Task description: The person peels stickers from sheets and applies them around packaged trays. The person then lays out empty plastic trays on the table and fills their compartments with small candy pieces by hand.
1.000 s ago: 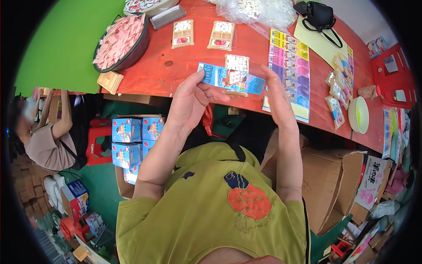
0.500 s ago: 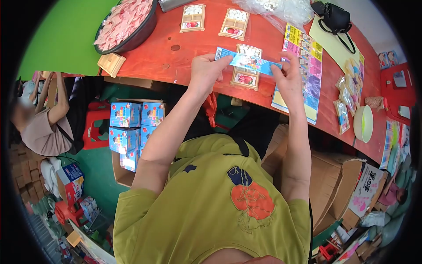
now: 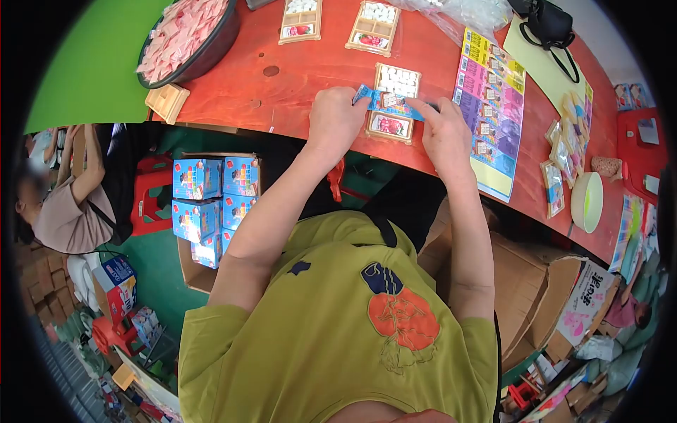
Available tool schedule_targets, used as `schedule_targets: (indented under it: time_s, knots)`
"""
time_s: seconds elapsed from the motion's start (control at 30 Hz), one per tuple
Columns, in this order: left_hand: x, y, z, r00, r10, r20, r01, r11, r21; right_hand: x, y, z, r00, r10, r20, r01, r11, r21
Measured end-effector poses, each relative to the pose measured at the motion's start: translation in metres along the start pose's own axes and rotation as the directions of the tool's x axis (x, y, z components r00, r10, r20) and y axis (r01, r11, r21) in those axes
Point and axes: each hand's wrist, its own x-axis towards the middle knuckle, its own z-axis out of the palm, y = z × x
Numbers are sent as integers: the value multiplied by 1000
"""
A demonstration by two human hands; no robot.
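A blue printed paper strip [image 3: 390,103] lies across the middle of a tan compartment tray [image 3: 407,139]. White pieces [image 3: 398,79] fill the far part of that tray, and a red strawberry-print packet [image 3: 388,125] sits in the near part. My left hand [image 3: 334,121] pinches the strip's left end, which tilts up at the tray's edge. At the other end, my right hand [image 3: 447,134] has its thumb and fingers closed on the strip. The strip hides the tray's middle compartments.
Two similar trays, one at the far left [image 3: 300,30] and another behind [image 3: 374,42], stand on the red table [image 3: 282,99]. A black tub [image 3: 223,44] of pink packets is left. Printed sheets [image 3: 490,106], packed trays [image 3: 553,189] and a pale green bowl [image 3: 587,201] lie right.
Both hands have lowered the strip onto the tray and come closer together. It was held flat and stretched above the tray before. The camera view has shifted slightly.
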Motion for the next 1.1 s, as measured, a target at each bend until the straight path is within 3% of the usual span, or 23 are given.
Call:
schedule_targets:
  time_s: [0.13,0.2,0.23,0.3,0.33,0.37,0.4,0.43,0.47,0.63,0.73,0.77,0.8,0.83,0.9,1.03,1.1]
  knots:
    - [-16,-1,-13,990,131,-53,-122,982,144,-13,-13,-1,996,-94,15,95,992,-86]
    - [-41,3,-31,997,-60,46,54,991,121,-23,-27,-4,991,-125,42,128,988,-82]
    - [-58,3,-37,996,-72,48,66,990,127,-28,-34,-4,986,-154,66,159,984,-80]
    - [-88,-2,-46,982,-177,-63,170,980,-101,-38,-45,2,979,-190,79,195,978,-75]
    - [-104,-28,-39,944,-329,18,326,925,-197,-42,-51,4,972,-221,80,226,973,-55]
    - [-111,-35,-39,942,-334,20,332,924,-191,-44,-57,5,964,-253,78,257,966,-39]
    - [-117,-40,-40,865,-475,162,473,664,-578,-46,-61,6,961,-261,95,265,964,-32]
    - [-121,-45,-41,777,-523,349,529,242,-814,-47,-64,7,962,-257,93,260,965,-29]
    - [-120,-42,-48,769,-449,454,558,126,-821,-47,-67,8,960,-268,83,271,962,-26]
    - [-120,-39,-30,827,-382,413,472,71,-879,-46,-64,7,953,-289,92,291,957,-8]
    - [-119,-42,-31,830,-354,432,453,-26,-891,-50,-60,6,976,-205,74,199,977,81]
    - [-121,-41,-36,848,-289,444,453,-39,-891,-55,-62,5,993,17,116,-64,911,408]
    - [-123,-39,-39,863,-223,453,454,-51,-890,-59,-62,4,951,210,226,-308,678,667]
    - [-123,-37,-40,863,-217,457,457,-50,-888,-60,-59,6,951,215,221,-309,680,665]
    - [-123,-25,-47,871,-136,473,471,-45,-881,-59,-58,4,909,167,381,-415,294,861]
    - [-123,-2,-48,902,-87,423,427,23,-904,-65,-68,-5,946,52,321,-325,115,939]
    - [-127,5,-46,922,-66,381,384,38,-922,-70,-69,-11,956,38,292,-294,111,949]
